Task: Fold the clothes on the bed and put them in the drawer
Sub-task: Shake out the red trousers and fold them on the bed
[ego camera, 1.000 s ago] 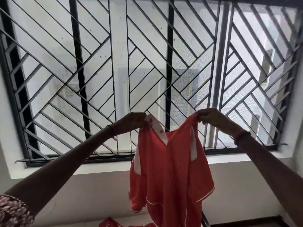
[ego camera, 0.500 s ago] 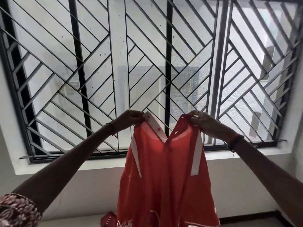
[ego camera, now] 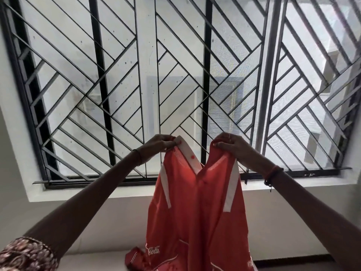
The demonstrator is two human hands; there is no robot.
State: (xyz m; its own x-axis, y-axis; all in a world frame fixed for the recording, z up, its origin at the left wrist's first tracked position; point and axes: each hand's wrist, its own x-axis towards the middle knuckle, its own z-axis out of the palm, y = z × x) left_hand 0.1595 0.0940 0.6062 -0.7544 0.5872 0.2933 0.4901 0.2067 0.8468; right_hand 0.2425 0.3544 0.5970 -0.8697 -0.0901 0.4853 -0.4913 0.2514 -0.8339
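You hold one red shirt point(ego camera: 197, 208) up in front of a barred window point(ego camera: 175, 75), gripping it with both hands at the collar. Your left hand point(ego camera: 158, 145) pinches the white collar edge, where two red buttons show; your right hand point(ego camera: 232, 145) is clenched around the red fabric on the other side of the open neckline. The shirt hangs straight down between your two outstretched arms, with two white stripes, one running down from each shoulder, and white lettering near its lower left. Its lower part reaches a pale surface point(ego camera: 93, 261) at the bottom edge. One patterned sleeve point(ego camera: 25, 255) covers your left upper arm.
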